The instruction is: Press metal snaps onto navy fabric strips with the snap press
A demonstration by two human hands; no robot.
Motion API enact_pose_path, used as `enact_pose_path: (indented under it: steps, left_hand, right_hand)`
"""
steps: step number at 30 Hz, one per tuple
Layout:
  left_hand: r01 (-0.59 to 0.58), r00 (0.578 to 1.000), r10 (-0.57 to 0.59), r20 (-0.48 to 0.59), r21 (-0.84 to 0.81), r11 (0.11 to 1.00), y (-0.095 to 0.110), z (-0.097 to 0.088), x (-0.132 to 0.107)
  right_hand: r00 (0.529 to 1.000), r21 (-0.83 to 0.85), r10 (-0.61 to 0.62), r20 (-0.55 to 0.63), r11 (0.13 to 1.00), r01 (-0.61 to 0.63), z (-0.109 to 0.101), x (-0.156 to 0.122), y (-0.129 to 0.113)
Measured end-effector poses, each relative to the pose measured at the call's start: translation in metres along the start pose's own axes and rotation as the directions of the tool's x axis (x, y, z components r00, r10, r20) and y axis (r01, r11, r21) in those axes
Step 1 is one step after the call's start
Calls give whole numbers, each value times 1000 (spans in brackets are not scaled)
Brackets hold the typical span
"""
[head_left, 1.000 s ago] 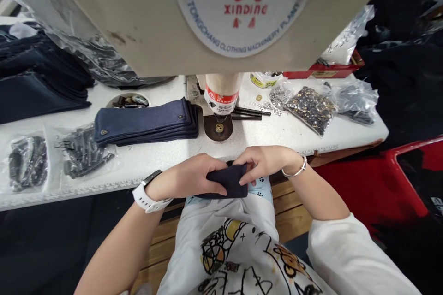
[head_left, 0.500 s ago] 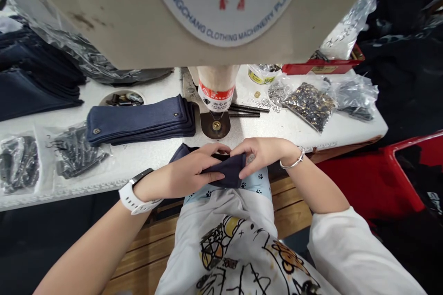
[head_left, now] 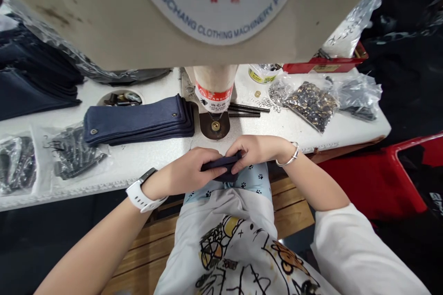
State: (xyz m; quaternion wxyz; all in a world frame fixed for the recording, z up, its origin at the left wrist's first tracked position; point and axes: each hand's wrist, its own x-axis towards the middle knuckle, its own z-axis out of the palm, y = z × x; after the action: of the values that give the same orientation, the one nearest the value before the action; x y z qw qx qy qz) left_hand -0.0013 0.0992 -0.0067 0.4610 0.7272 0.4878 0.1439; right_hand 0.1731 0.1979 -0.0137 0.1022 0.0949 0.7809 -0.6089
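Observation:
My left hand [head_left: 188, 173] and my right hand [head_left: 256, 150] meet at the front edge of the white table [head_left: 166, 156], both pinching a small folded dark navy fabric piece [head_left: 221, 166]. The fabric is bunched between the fingers, mostly hidden by them. Just beyond the hands sits the round metal die [head_left: 215, 125] of the press machine [head_left: 214, 14], under its cylindrical head [head_left: 213, 90]. A stack of navy fabric strips with snaps [head_left: 138, 120] lies to the left of the die.
Bags of dark springs [head_left: 74, 152] lie at the left, a bag of brass snaps [head_left: 313, 103] and loose studs at the right. Two threaded rods [head_left: 247, 110] rest beside the die. Dark folded cloth [head_left: 31, 83] is stacked far left; a red crate [head_left: 380, 179] stands on the right.
The fabric piece has been folded smaller and tighter between both hands, which moved slightly up toward the die. The view tilted a little downward.

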Motion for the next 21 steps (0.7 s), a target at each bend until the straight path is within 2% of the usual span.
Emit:
enact_pose_path:
  steps: [4,7,10,14,18,21]
  left_hand:
    - [60,994,-52,94,-80,995,-13,-6,2]
    - [83,995,-76,64,-109,991,-23,-13,4]
    - [134,988,-145,-58,-152,979,-29,-18,7]
    - [169,935,-217,-281,-183,968,-30,-19,15]
    - [167,890,-221,-399,-165,972,-28,-16,21]
    - [119,817,-142,-559,-77,990,-29,-14,22]
  right_hand:
    - [999,-21,-39,26,999,40,-6,8,10]
    - [998,-1,-27,57,1000,28,-12,11,13]
    - [999,76,34,1,997,-34,-18,12,13]
    - [985,129,123,-120,986,-107,-24,14,10]
    - [974,181,162,-156,974,-133,-30,16,9]
    - [957,162,193,-218,974,-159,-35,17,10]
